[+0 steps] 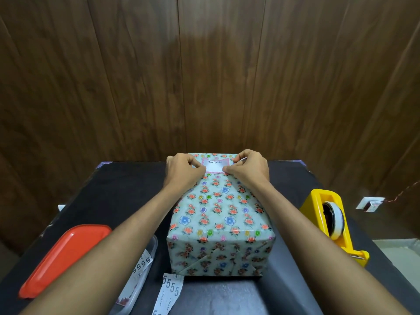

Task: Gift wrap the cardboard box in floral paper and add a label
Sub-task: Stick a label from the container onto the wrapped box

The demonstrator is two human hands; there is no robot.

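The box [219, 214] stands in the middle of the black table, fully covered in pale floral paper, its near end folded into flaps. A white label [215, 165] with a pink border and handwritten words lies on the far end of the box top. My left hand [184, 170] pinches the label's left edge with curled fingers. My right hand [247, 168] pinches its right edge, where a corner lifts slightly off the paper. Both forearms reach over the box from the near side.
A yellow tape dispenser [334, 220] with a white roll stands at the right. An orange lid [66, 258] rests on a clear container [145, 264] at the near left. A white paper strip printed with 5s [169, 292] lies in front of the box. A wooden wall rises behind the table [118, 201].
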